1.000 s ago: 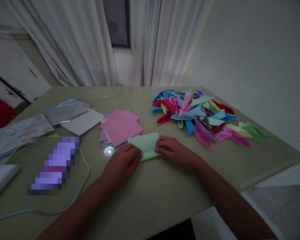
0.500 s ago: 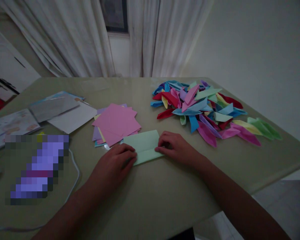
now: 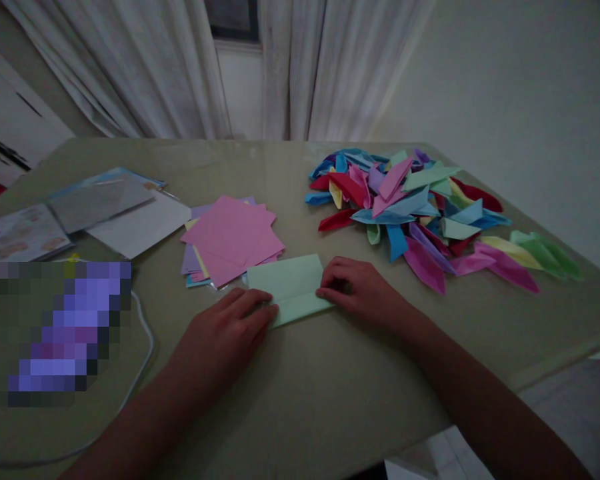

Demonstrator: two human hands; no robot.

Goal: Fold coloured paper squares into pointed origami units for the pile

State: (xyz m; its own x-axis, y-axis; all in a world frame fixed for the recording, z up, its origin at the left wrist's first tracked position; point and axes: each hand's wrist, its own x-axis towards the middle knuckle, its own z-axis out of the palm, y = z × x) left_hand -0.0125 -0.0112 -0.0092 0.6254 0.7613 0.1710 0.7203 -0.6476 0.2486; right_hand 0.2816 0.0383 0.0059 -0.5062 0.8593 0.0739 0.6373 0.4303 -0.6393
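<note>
A pale green folded paper (image 3: 290, 283) lies on the olive table (image 3: 300, 393) in front of me. My left hand (image 3: 220, 333) rests flat on the table, its fingertips pressing the paper's left end. My right hand (image 3: 363, 290) has its fingers curled and pinches the paper's right end. Just behind the paper lies a loose stack of square sheets (image 3: 233, 237), pink on top.
A heap of folded coloured paper pieces (image 3: 420, 213) covers the right back of the table. Cards and booklets (image 3: 110, 213) lie at the left, with a white cable (image 3: 140, 360) beside a blurred patch. White curtains (image 3: 180, 67) hang behind. The table edge runs close on the right.
Both hands stay on the green paper with hardly any shift. The view has swung, so the white device at the far left has dropped out of sight.
</note>
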